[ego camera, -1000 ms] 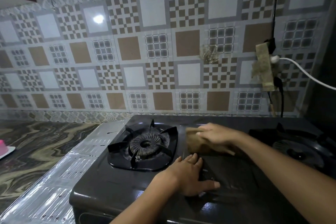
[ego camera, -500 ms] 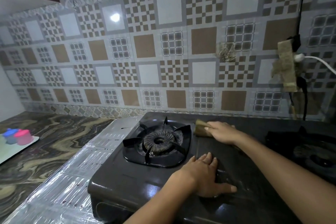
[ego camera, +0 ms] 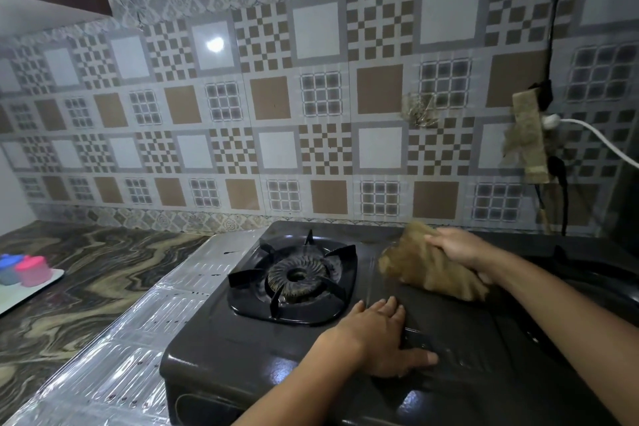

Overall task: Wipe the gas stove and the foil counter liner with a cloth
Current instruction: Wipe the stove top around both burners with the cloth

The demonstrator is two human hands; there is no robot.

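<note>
A black two-burner gas stove [ego camera: 242,349] fills the lower middle of the head view. Its left burner [ego camera: 295,276] sits under a black grate. My right hand [ego camera: 460,247] grips a crumpled brown cloth [ego camera: 425,270] at the stove's back centre, between the two burners; the cloth looks lifted and blurred. My left hand [ego camera: 378,339] rests flat on the stove top near the front, fingers spread. The silver foil counter liner [ego camera: 121,356] lies under and left of the stove.
A marbled counter [ego camera: 69,287] stretches left, with a pale tray [ego camera: 31,290] holding pink and blue containers [ego camera: 24,270]. The patterned tile wall stands close behind. A taped power strip [ego camera: 529,135] with a white cable [ego camera: 601,142] hangs on the wall at right.
My right hand has drawn the cloth from beside the left burner toward the right and raised it, so more cloth shows. The left hand stays planted. The view has shifted left.
</note>
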